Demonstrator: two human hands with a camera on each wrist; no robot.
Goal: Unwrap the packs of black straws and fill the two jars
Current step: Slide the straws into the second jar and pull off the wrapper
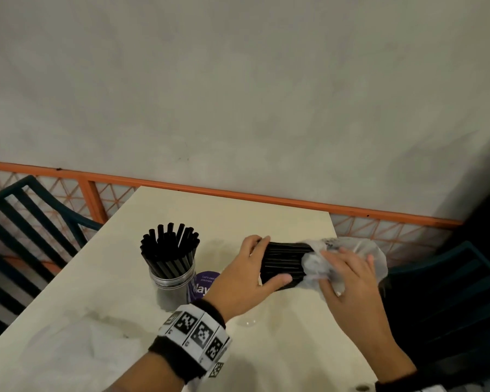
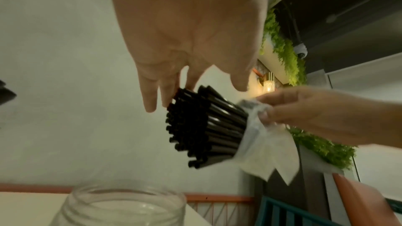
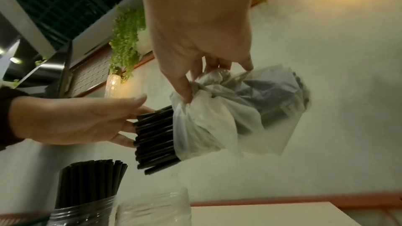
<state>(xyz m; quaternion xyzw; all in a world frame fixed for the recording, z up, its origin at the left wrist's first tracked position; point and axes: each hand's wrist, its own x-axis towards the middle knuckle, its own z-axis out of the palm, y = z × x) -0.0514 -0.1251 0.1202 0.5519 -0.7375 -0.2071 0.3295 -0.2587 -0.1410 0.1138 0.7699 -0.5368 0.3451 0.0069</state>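
straw bundle: black straws [image 1: 283, 263] held in the air over the table, lying roughly sideways, between the two hands; left half bare, right half still inside the wrapper
wrapper: clear plastic bag [image 1: 348, 258] bunched over the right end of the bundle, loose end sticking out to the right
left hand: left hand [image 1: 245, 274] at the bare left end of the bundle, fingers over the far side, thumb on the near side; in the left wrist view the fingers [image 2: 150, 95] look fairly straight and touch the straw tips; curled enough to call it a grip, loose
right hand: right hand [image 1: 348, 275] on the bag, thumb and fingers pinching the crumpled plastic [image 3: 228, 109] just right of where the bare straws start
filled jar: clear jar [image 1: 173, 287] packed with upright black straws, on the table left of the hands, near the left wrist
empty jar: clear glass jar [image 2: 121, 207], open mouth, directly under the held bundle; mostly hidden behind the left hand in the head view
table: cream table [image 1: 96, 278], purple round sticker [image 1: 205, 281] just right of the filled jar
wristband: black band with printed tags [image 1: 193, 335] on left wrist
background: grey wall, orange rail [image 1: 238, 195], dark teal chairs [image 1: 26, 222] left and right
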